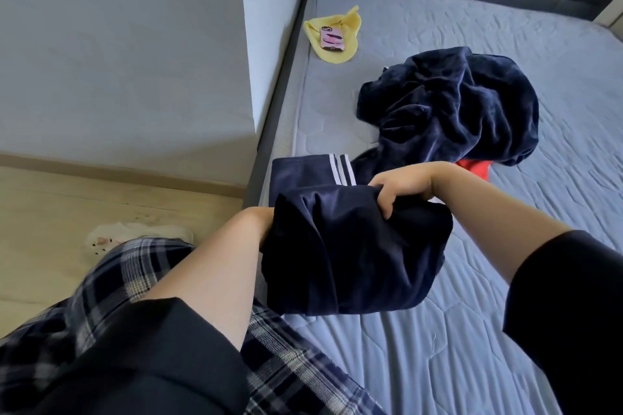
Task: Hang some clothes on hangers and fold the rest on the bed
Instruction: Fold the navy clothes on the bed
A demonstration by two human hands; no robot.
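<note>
A dark navy garment with white stripes point(344, 246) hangs bunched over the near left corner of the bed point(421, 364). My right hand point(401, 187) grips its top fold, fingers curled into the cloth. My left hand is hidden inside or behind the garment; only the wrist point(249, 226) shows at its left edge. Further back on the mattress lies a crumpled pile of dark blue velvety clothing point(455, 104), with a bit of red cloth point(473, 168) peeking from under it.
A yellow cloth point(340, 50) with a pink-cased phone point(332, 38) on it lies near the bed's far left edge. A grey wall and white pillar point(269, 27) stand left of the bed. Wooden floor point(67, 212) lies at the left, with my plaid trousers point(118, 286) in front.
</note>
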